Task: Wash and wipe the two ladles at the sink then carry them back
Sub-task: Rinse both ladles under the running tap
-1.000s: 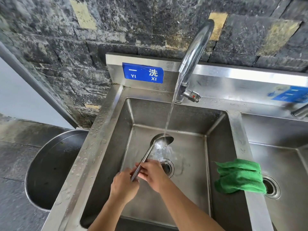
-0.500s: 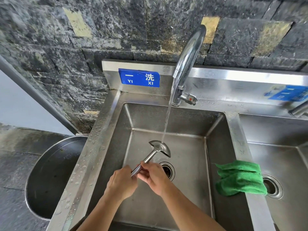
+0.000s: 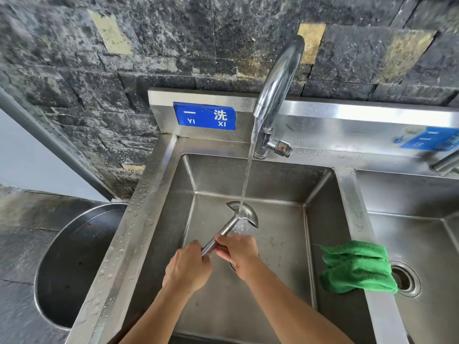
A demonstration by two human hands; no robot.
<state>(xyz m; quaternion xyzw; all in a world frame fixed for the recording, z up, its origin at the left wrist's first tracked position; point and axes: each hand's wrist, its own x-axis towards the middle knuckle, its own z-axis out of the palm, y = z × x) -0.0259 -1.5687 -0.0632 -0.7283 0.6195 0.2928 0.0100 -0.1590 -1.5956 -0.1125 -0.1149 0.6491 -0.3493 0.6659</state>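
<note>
A steel ladle (image 3: 243, 214) is held over the left basin of the steel sink (image 3: 159, 184), its bowl tipped on its side under the running water from the curved faucet (image 3: 279, 78). My left hand (image 3: 186, 266) grips the lower end of the handle. My right hand (image 3: 238, 254) holds the handle just above it, fingers wrapped around the shaft. Water splashes off the bowl near the handle joint. Only one ladle is in view. A green cloth (image 3: 357, 268) hangs over the divider between the two basins.
A large round steel pot (image 3: 74, 264) stands on the floor left of the sink. The right basin's drain (image 3: 404, 279) lies beside the cloth. A second tap (image 3: 444, 165) pokes in at the right edge. Dark stone wall rises behind.
The ladle's bowl has turned from facing up to tipped on its side under the stream. Both hands stay on the handle in about the same place.
</note>
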